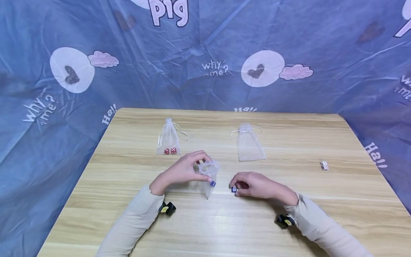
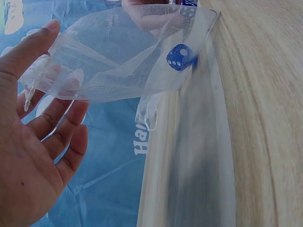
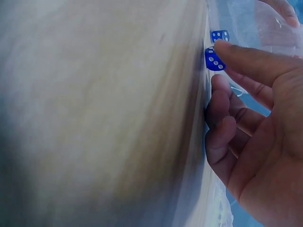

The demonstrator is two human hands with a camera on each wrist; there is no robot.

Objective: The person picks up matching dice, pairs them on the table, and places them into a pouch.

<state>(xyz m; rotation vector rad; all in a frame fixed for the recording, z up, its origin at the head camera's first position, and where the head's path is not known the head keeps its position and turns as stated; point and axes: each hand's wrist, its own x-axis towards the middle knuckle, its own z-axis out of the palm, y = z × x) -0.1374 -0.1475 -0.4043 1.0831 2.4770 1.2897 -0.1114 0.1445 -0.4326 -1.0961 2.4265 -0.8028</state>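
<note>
My left hand (image 1: 185,167) holds a sheer white drawstring bag (image 2: 109,52) by its mouth, with the bag upright on the table. Low in that bag a blue die (image 2: 179,57) shows through the mesh. To the right of the bag, my right hand (image 1: 255,184) pinches a second blue die (image 3: 215,59) between thumb and fingers, down at the tabletop. A short gap separates this die from the bag in the head view.
Farther back on the wooden table (image 1: 128,200) lies a sheer bag (image 1: 168,139) with two red dice (image 1: 173,150) inside. Another sheer bag (image 1: 250,144) lies flat behind my right hand. White dice (image 1: 324,165) sit at the right. A printed blue cloth (image 1: 179,82) hangs behind the table.
</note>
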